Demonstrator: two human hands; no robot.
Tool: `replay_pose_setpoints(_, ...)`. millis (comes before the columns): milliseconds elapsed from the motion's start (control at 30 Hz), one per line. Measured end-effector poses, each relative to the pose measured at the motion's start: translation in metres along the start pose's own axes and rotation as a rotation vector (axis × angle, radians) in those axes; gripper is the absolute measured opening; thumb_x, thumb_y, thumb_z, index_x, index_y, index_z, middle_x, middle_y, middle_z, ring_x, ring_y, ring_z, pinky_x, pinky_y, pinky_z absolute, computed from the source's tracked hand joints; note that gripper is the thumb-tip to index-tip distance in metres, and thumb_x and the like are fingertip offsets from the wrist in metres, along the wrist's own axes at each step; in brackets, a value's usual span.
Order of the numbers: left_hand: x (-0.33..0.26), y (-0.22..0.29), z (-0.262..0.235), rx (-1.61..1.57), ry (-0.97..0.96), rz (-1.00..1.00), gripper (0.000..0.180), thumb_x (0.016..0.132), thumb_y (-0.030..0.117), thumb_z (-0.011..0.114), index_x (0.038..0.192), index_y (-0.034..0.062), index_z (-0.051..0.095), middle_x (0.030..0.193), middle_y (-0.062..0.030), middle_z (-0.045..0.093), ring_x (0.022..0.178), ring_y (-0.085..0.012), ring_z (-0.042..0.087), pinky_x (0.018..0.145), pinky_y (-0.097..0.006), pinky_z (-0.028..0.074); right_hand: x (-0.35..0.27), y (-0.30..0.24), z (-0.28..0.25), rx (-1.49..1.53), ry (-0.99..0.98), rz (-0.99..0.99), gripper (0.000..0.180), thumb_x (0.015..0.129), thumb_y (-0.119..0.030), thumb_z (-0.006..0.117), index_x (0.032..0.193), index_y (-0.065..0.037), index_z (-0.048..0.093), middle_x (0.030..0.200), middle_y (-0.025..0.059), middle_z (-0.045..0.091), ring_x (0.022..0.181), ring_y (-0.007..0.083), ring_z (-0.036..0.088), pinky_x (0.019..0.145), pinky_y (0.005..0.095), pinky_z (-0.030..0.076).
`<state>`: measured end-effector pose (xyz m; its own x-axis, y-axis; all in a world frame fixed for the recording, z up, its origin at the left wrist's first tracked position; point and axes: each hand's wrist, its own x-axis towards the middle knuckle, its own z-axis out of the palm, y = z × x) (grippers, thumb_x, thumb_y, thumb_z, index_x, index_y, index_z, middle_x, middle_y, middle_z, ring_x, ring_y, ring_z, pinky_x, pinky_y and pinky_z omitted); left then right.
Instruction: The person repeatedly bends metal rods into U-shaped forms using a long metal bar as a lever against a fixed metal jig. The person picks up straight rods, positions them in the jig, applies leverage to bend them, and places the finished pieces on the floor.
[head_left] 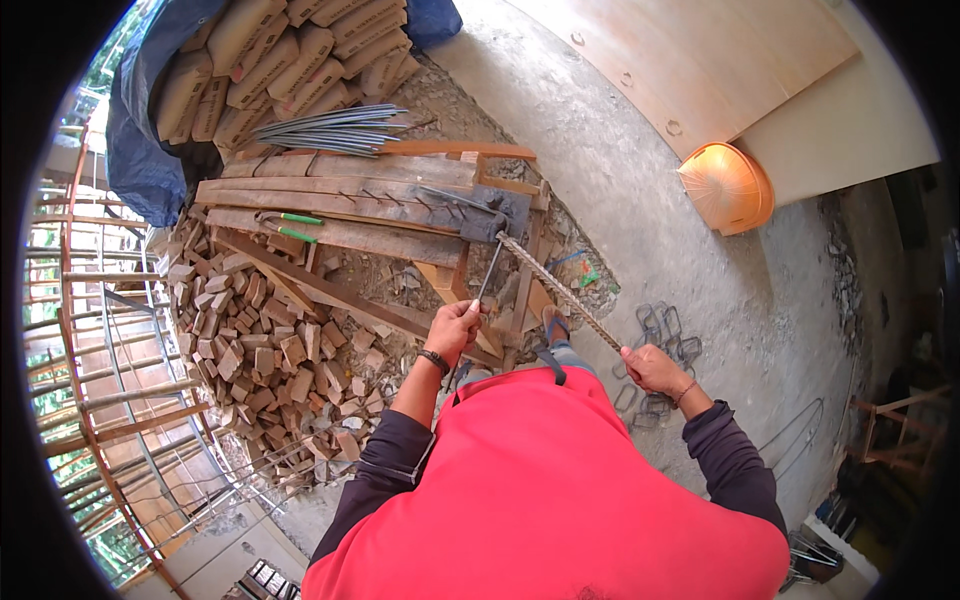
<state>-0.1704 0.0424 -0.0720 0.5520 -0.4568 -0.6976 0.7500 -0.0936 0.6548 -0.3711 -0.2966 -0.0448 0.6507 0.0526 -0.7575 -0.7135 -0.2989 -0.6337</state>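
Note:
My left hand (455,330) is closed around a thin dark steel rod (490,272), which slants up to the near right corner of a wooden workbench (370,237). The fist of my right hand (655,370) grips the lower end of a thick ribbed steel bar (562,290). The bar's far end meets the rod at the bench corner, beside a dark metal plate (515,207). Exactly how the two join there is too small to tell. Several nails stand up from the bench boards. Green-handled pincers (297,226) lie on the bench's left part.
Loose bricks (250,345) lie heaped on the left. Beyond the bench are a bundle of steel rods (330,130), stacked paper sacks (290,70) and a blue tarp (140,140). An orange hard hat (728,188) rests beside plywood sheets (730,60). Bent steel loops (655,325) lie on the concrete, right.

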Motion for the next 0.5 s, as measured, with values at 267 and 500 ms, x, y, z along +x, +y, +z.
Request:
replay_pose_setpoints(267, 0.001, 0.011, -0.008, 0.03, 0.002, -0.029, 0.026, 0.1, 0.024, 0.05, 0.098, 0.0006, 0.062, 0.061, 0.0063, 0.039, 0.045, -0.0032, 0.027, 0.041, -0.022, 0.021, -0.011, -0.014, 0.025, 0.054, 0.096, 0.049, 0.067, 0.097, -0.055, 0.044, 0.052, -0.005, 0.048, 0.046, -0.0002, 0.043, 0.043, 0.0126, 0.043, 0.045, 0.0287, 0.037)
replay_pose_setpoints(500, 0.009, 0.017, -0.025, 0.164, 0.002, 0.0, 0.026, 0.099, 0.024, 0.052, 0.098, 0.0001, 0.063, 0.06, 0.0063, 0.042, 0.046, -0.0039, 0.032, 0.042, -0.023, 0.025, -0.009, -0.007, 0.066, 0.258, 0.116, -0.068, 0.067, 0.098, -0.056, 0.041, 0.051, -0.007, 0.045, 0.046, 0.0008, 0.042, 0.038, 0.0107, 0.04, 0.038, 0.0263, 0.03)
